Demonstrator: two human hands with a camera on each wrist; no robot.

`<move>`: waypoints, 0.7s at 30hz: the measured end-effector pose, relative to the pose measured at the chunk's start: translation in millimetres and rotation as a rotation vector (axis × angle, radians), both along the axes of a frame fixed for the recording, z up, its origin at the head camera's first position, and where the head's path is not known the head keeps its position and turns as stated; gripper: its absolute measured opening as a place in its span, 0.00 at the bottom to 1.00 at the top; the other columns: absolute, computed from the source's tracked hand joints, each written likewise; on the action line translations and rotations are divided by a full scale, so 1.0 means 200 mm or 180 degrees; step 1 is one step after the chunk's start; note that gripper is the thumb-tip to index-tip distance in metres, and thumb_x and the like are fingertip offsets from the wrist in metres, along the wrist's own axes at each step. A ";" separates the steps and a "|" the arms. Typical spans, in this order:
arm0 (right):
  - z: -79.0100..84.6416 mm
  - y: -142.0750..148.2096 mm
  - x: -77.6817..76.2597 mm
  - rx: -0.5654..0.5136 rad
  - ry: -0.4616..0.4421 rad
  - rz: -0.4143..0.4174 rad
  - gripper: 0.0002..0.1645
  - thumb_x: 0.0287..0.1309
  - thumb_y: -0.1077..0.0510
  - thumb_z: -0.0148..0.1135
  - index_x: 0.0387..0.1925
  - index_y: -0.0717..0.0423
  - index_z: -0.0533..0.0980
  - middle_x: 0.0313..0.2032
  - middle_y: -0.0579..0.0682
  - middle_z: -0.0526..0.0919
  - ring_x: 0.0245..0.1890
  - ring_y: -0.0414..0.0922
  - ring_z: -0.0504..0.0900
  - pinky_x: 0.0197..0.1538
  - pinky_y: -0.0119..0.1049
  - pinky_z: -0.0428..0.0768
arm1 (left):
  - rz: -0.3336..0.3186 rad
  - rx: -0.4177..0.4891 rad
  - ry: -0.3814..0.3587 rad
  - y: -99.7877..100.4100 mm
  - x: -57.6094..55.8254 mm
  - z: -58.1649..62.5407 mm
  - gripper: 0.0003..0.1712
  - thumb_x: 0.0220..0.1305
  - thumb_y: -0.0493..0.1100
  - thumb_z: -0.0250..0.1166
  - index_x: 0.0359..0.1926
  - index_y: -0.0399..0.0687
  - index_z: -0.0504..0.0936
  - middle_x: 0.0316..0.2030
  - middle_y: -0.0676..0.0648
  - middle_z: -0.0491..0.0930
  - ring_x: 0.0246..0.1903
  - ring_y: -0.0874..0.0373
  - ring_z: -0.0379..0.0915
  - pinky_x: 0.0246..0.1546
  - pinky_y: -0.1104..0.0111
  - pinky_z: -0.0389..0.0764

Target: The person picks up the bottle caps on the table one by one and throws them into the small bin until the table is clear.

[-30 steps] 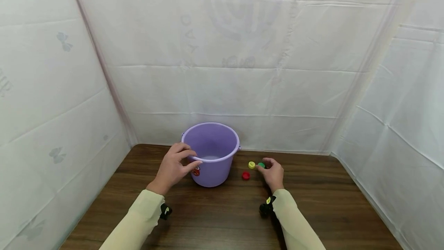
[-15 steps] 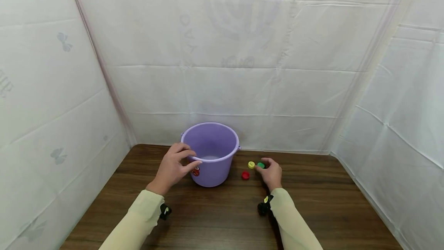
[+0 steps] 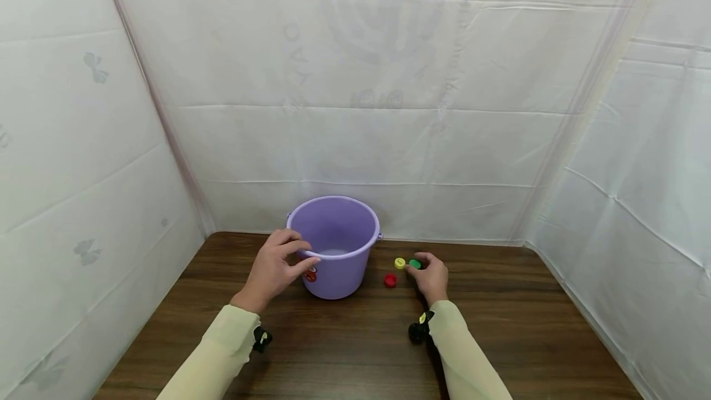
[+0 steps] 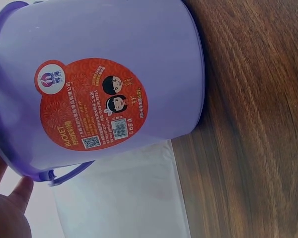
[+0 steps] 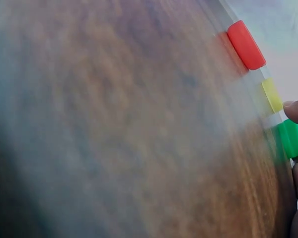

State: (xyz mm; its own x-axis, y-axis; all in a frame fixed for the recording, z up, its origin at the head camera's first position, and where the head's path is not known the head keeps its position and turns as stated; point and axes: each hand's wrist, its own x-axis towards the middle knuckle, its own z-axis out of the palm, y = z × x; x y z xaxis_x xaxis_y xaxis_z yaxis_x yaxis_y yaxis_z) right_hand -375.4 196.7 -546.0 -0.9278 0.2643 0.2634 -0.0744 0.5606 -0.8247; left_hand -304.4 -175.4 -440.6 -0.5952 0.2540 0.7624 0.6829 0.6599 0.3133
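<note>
A purple bucket (image 3: 336,273) stands upright on the wooden table. My left hand (image 3: 270,271) grips its near left rim, the fingers reaching over the edge and the thumb outside. In the left wrist view, thumb and fingertips show at the rim beside the handle's pivot, and a red label (image 4: 92,104) covers part of the bucket (image 4: 154,39). On the right, my right hand (image 3: 433,278) has thumb and fingers around a green bottle cap (image 3: 415,263), which sits on the table. Close by lie a yellow bottle cap (image 3: 400,263) and a red bottle cap (image 3: 390,280).
Brown wooden table (image 3: 344,350) runs up to a white sheet (image 3: 355,147) behind the bucket. More white sheeting closes off the left (image 3: 83,190) and right sides. Dark wrist cameras are strapped at both cuffs.
The view has shifted slightly, so everything sits a little further left. Both hands keep their places at the bucket rim and the green bottle cap.
</note>
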 end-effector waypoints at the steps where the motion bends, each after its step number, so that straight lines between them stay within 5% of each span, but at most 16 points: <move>1: 0.00 0.00 0.00 -0.0004 0.0000 -0.0002 0.21 0.51 0.58 0.80 0.47 0.59 0.85 0.45 0.59 0.89 0.48 0.54 0.85 0.53 0.49 0.81 | 0.0007 -0.0003 -0.0003 0.00 0.00 0.00 0.14 0.47 0.48 0.84 0.34 0.54 0.89 0.39 0.54 0.79 0.44 0.59 0.70 0.37 0.67 0.77; 21: 0.00 0.02 0.02 -0.0087 -0.0061 0.0088 0.23 0.53 0.58 0.78 0.50 0.60 0.84 0.47 0.60 0.87 0.50 0.56 0.83 0.54 0.53 0.81 | 0.0011 -0.0031 0.0056 0.00 0.00 0.00 0.15 0.47 0.48 0.84 0.34 0.53 0.89 0.40 0.53 0.79 0.44 0.58 0.71 0.37 0.67 0.77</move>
